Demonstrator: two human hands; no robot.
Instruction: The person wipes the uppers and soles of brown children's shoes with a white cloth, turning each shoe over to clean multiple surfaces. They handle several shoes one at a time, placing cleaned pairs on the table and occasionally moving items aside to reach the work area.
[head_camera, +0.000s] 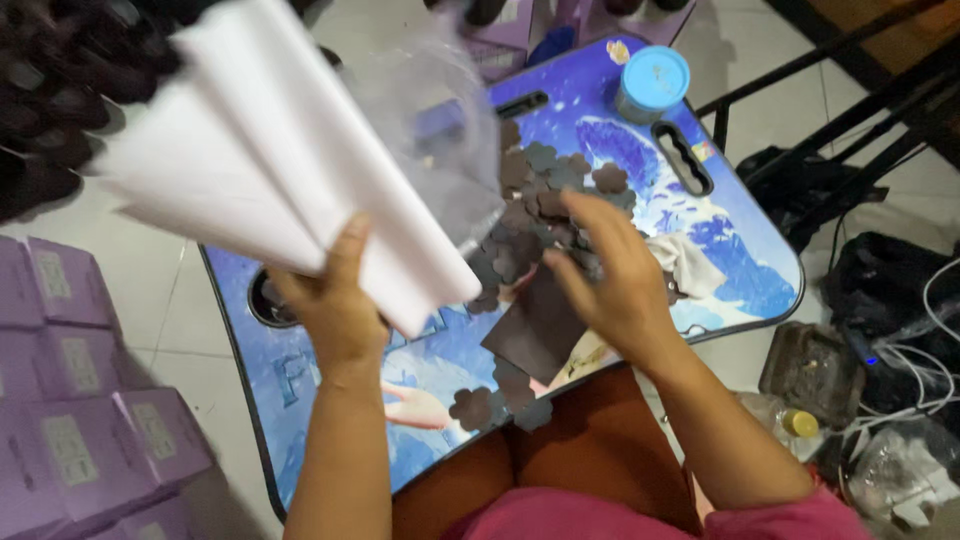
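Left hand holds a stack of white paper sheets up over the desk, thumb on top of the stack, other fingers hidden under it, so clamped on the paper. Sheets are tilted and motion-blurred. A clear plastic bag hangs just beside the sheets, on their far side; can't tell what's holding it

Right hand hovers palm-down over the pile of dark flower-shaped cutouts in the middle of the desk, fingers loosely spread and curled, tips at or touching the pile; can't tell if anything is pinched

Relative to the pile:
- dark square sheet just on its near side, partly under the right hand
- a few stray cutouts further toward the desk's near edge
- round tin with a blue lid at the far edge
- white cloth just to the right
- purple boxes well off to the left, on the floor

Desk top is blue with a printed picture
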